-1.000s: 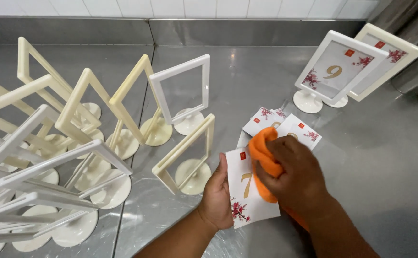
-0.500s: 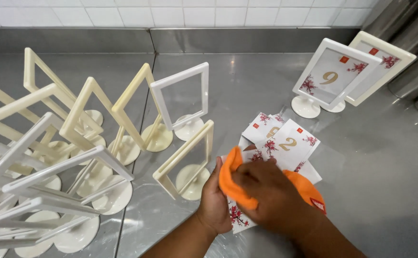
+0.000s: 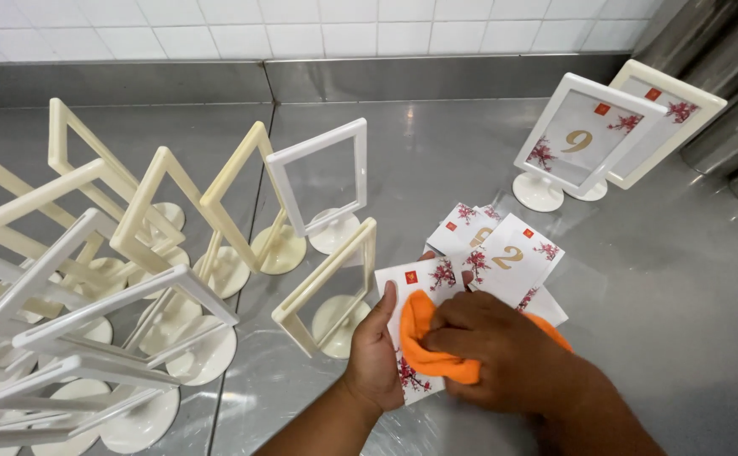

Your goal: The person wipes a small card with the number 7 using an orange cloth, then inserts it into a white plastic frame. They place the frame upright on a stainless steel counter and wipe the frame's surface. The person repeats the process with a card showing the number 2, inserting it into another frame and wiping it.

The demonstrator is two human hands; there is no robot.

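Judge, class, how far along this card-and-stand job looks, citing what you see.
Done: two stands at the back right already hold cards. In hand: the left hand steadies a card while the right hand presses an orange cloth on it. Left: loose cards lie fanned beside it, and many empty frames crowd the left.

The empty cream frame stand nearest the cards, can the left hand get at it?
Probably yes: the left hand rests on a card right beside that stand, with nothing between.
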